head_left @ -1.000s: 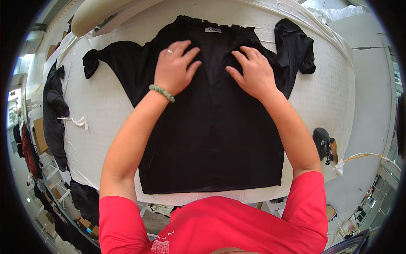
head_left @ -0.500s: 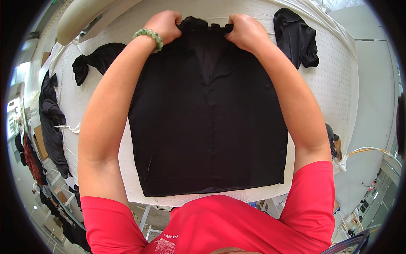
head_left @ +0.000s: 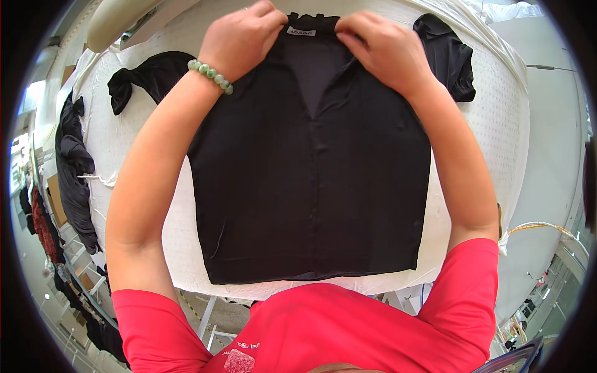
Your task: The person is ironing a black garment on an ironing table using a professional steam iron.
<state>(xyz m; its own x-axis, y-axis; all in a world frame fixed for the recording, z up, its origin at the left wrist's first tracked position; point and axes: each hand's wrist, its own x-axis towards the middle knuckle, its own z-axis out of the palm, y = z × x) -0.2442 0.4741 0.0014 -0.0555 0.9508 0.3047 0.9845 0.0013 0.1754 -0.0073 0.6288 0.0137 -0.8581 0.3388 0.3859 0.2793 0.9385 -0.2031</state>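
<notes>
A black V-neck blouse [head_left: 311, 193] lies spread face up, its hem toward me and its collar at the far end. My left hand [head_left: 239, 40], with a green bead bracelet [head_left: 211, 76] at the wrist, pinches the left end of the gathered collar [head_left: 314, 20]. At the collar's other end, my right hand [head_left: 388, 50] holds the edge between thumb and fingers. A small white label [head_left: 301, 31] shows inside the back neck. The left sleeve [head_left: 146, 81] and the right sleeve [head_left: 444, 56] stretch outward beyond my arms.
A white cloth-covered table [head_left: 491, 130] carries the blouse. Dark cloth [head_left: 74, 168] hangs along its left edge. A pale rounded padded arm [head_left: 115, 22] juts in at the far left. Toward the right edge stands a cord-wrapped hose [head_left: 541, 227].
The collar has been opened out, so the label and a wider neck opening show. My hands have turned and shifted slightly outward, still at the collar.
</notes>
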